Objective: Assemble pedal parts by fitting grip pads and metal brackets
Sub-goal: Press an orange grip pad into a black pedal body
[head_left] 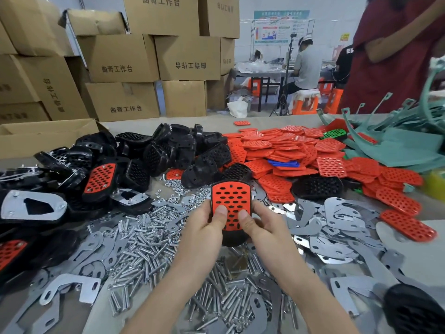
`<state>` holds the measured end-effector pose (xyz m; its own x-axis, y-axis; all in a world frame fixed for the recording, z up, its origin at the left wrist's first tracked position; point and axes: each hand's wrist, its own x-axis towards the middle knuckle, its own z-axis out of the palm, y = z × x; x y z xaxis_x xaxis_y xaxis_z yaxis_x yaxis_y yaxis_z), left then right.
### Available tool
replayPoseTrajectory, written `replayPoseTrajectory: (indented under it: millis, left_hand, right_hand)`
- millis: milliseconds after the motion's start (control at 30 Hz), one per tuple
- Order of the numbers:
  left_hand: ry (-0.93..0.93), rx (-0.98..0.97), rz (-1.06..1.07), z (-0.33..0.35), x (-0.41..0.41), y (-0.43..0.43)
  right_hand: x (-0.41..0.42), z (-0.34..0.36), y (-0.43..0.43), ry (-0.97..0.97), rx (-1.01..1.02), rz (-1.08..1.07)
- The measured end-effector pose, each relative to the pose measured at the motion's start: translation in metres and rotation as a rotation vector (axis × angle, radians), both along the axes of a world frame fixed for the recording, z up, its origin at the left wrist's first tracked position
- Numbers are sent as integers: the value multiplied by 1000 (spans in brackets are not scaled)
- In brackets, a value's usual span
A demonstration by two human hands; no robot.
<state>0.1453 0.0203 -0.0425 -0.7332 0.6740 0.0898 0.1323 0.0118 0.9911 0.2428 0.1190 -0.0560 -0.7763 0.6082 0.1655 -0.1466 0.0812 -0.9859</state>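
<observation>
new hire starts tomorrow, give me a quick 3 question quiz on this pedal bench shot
1. True or false: the left hand and right hand both grip the pedal, thumbs on its red grip pad.
2. Which loose parts lie on the table under the wrists? A bolts B springs C chains
3. Fill in: the pile of loose red pads lies to the ____ of the black pedal bodies.
Key: 1 true; 2 A; 3 right

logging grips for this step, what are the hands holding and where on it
The left hand and right hand both grip the near end of a black pedal, thumbs on its red grip pad.
</observation>
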Motion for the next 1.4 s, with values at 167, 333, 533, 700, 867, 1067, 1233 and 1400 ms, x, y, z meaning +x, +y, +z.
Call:
replayPoseTrajectory:
  millis: [167, 333, 533, 700, 867, 1067, 1233, 1400]
  left_hand:
    - [-96, 48, -20, 2, -1, 0]
    - [-175, 104, -72, 4, 0, 0]
    - [-217, 191, 25, 5, -1, 3]
    - [-180, 200, 44, 7, 1, 1]
    - [-196, 207, 51, 7, 2, 2]
    - [-147, 193, -71, 5, 9, 4]
    - [-132, 236, -69, 5, 11, 5]
    - [-40, 197, -51, 3, 9, 4]
  right_hand:
    - [-1, -3, -2, 1, -72, 14]
    - [-4, 0, 0, 71, -127, -23]
    - [-4, 2, -5, 43, -71, 1]
    - [-1, 7, -6, 57, -78, 34]
    - [-4, 4, -8, 25, -143, 40]
    - [-5, 6, -5, 117, -188, -83]
    - [-4, 9, -5, 137, -148, -118]
    - [-5, 7, -9, 137, -122, -127]
